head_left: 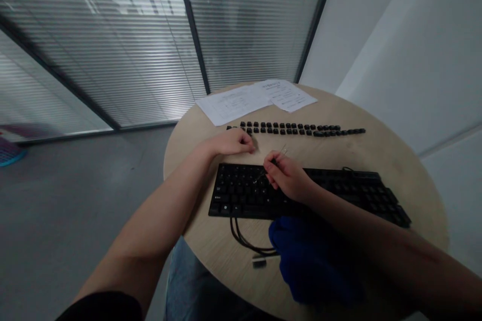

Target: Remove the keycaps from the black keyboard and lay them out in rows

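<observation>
A black keyboard [241,199] lies on the round table, with several of its keycaps off. Over its left half, my right hand [283,173] is closed around a slim wire keycap puller [259,176], whose thin end points down at the keys. My left hand [234,141] rests on the table just beyond the keyboard's far left edge, its fingers curled; what they hold, if anything, is hidden. Beside and beyond it, loose black keycaps [293,129] stand in two long rows, partly covered by this hand at their left end.
Printed papers [241,101] lie at the table's [410,175] far side. A bunched blue cloth [309,261], looped black cable [241,238] and small black brush [259,262] are near the front edge. Glass partitions with blinds [143,45] and a white wall [422,50] stand beyond.
</observation>
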Demonstrator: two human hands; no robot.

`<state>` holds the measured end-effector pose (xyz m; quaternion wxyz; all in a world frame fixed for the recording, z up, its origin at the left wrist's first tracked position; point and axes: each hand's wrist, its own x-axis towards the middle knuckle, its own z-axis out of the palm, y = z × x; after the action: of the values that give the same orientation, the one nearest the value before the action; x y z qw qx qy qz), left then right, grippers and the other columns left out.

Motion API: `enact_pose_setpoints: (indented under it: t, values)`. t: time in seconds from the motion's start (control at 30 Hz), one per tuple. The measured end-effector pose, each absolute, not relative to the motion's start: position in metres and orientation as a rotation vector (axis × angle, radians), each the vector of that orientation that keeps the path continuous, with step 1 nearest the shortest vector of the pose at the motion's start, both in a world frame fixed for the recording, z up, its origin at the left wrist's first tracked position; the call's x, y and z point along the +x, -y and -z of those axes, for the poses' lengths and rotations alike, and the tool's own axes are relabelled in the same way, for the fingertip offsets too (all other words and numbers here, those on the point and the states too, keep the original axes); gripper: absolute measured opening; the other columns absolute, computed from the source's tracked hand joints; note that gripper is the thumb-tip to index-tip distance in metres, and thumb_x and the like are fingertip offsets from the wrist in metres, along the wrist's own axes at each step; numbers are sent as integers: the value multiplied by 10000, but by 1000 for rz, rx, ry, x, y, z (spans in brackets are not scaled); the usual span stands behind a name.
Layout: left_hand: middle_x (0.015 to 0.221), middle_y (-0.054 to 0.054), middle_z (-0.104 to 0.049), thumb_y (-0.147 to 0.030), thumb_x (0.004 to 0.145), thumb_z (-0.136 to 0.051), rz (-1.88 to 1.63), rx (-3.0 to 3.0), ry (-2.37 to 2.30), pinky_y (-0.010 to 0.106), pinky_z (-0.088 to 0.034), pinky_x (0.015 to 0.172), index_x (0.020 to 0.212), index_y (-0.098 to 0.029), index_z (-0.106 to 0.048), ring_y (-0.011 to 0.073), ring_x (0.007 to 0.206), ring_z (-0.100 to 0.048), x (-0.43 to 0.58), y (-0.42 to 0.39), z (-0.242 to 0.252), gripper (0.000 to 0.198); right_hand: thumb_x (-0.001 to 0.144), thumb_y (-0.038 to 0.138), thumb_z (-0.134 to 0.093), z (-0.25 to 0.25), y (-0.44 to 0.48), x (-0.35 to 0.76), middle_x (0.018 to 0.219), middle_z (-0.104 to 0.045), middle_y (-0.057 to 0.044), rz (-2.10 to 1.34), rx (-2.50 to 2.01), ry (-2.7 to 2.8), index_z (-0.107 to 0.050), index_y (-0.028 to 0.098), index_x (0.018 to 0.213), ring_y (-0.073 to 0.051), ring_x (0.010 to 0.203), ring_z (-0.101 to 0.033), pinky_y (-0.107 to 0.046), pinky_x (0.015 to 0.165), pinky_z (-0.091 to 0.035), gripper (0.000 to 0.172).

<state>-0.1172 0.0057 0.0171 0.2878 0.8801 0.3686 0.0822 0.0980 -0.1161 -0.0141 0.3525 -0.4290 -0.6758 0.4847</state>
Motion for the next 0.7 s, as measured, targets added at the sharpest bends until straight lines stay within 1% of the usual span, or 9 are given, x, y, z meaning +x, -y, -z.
enact_pose_setpoints:
  t: [0.13,0.33,0.47,0.57,0.7]
  values:
    - [623,-2,-639,-351,838,-614,-236,2346,-982,281,-326,618,766,-167,-771,118,577,-486,-118,-4,-19,252,964,442,-504,10,120,98,608,-531,57,-1241,-1106,1829,-497,238,890,-114,486,-469,-233,481,-368,217]
    - [622,-13,-623,-318,814,-614,-262,2311,-941,274,-333,612,751,-168,-756,117,587,-495,-116,1,-22,216,969,371,-518,5,127,101,599,-525,46,-1051,-1090,2052,-516,235,876,-129,506,-478,-254,514,-348,165]
    - [592,-22,-577,-335,820,-609,-256,2294,-931,277,-328,602,720,-167,-732,107,561,-461,-116,1,-22,231,966,330,-509,-1,129,101,601,-530,40,-933,-1090,2156,-530,229,869,-137,514,-483,-269,548,-342,142]
    - [591,-23,-559,-351,823,-619,-262,2290,-938,283,-326,601,717,-168,-723,108,559,-452,-116,1,-21,236,953,303,-536,-4,129,100,630,-555,26,-825,-1071,2257,-549,220,855,-143,543,-510,-277,579,-348,129]
    - [594,-23,-558,-337,834,-617,-291,2306,-901,282,-323,610,709,-172,-711,108,568,-460,-115,0,-18,227,965,270,-546,-6,130,99,710,-617,1,-745,-1036,2361,-568,209,837,-130,529,-514,-277,580,-352,143]
